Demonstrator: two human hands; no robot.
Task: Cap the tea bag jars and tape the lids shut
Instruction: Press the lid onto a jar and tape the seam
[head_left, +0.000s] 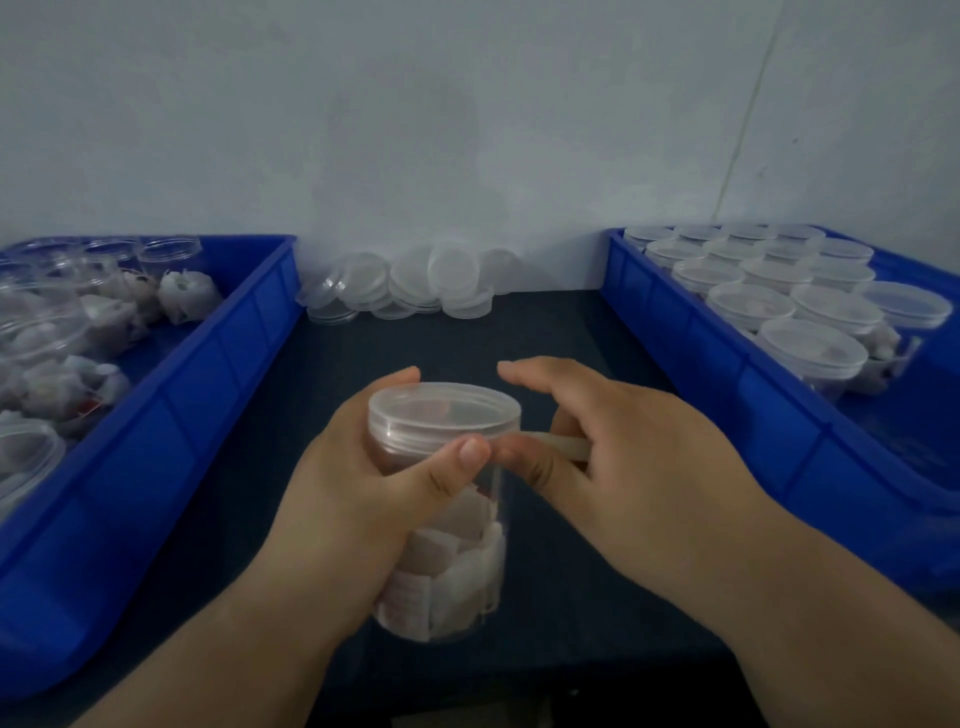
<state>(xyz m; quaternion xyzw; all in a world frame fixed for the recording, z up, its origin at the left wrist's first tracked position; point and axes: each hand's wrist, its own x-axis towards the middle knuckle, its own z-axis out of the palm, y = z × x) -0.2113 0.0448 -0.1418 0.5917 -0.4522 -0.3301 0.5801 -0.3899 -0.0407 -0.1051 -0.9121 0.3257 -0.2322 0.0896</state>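
Capped jar (457, 561) over bench (571, 332) middle. Left hand (358, 499) grips it, fingers curled round, thumb on lid (444, 410) rim. Right hand (639, 462) fingers pinch tape strip (563, 446) touching lid. Loose lids (415, 286) at bench back.

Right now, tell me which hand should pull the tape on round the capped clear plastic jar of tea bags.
The right hand: it pinches the pale tape strip running off the translucent round lid. The left hand grips the clear plastic jar, thumb on the seam.
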